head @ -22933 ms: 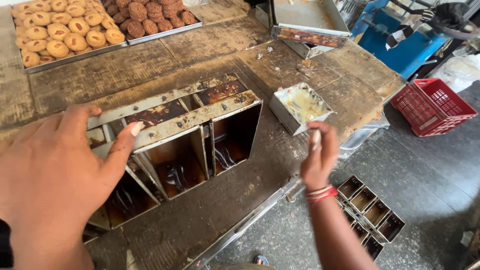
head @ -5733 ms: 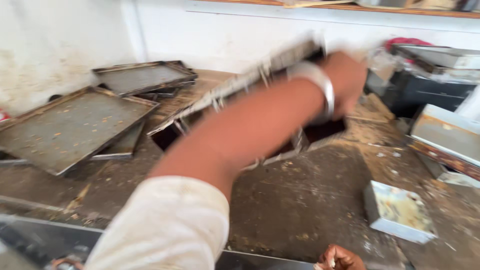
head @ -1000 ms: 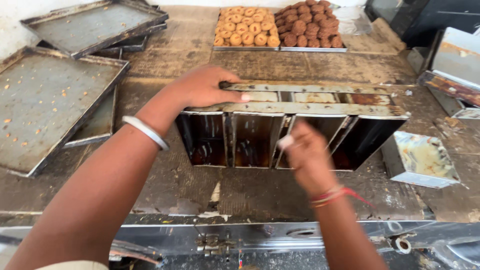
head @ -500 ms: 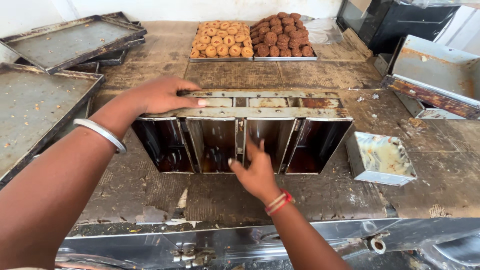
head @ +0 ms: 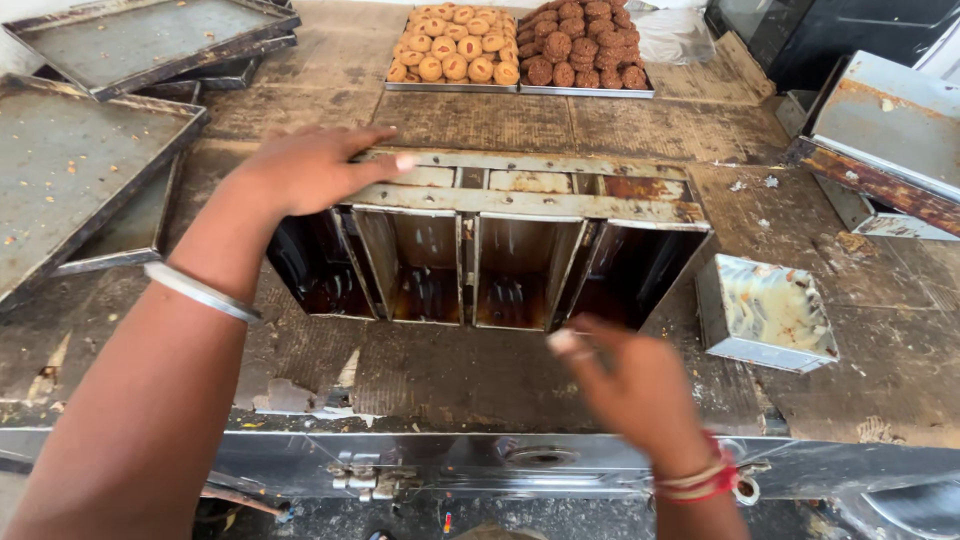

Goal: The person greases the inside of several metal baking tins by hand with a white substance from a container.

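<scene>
While left hand [head: 310,170] steadies it, strapped loaf tins [head: 490,250] gape empty.

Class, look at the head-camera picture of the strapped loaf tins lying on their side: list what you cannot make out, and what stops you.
- Right hand: blurred, so whether its fingers hold anything cannot be told.
- Loaf tins: far bottoms lost in shadow and glare; the left hand covers part of the top strap.
- Small greasy tin: contents are a pale smear, kind unclear.
- Baking trays on the left: cut off by the frame edge.
- Biscuit trays: far ends cut by the top edge.

Silver bangle [head: 200,292] on left wrist, red threads [head: 700,480] on right.
</scene>
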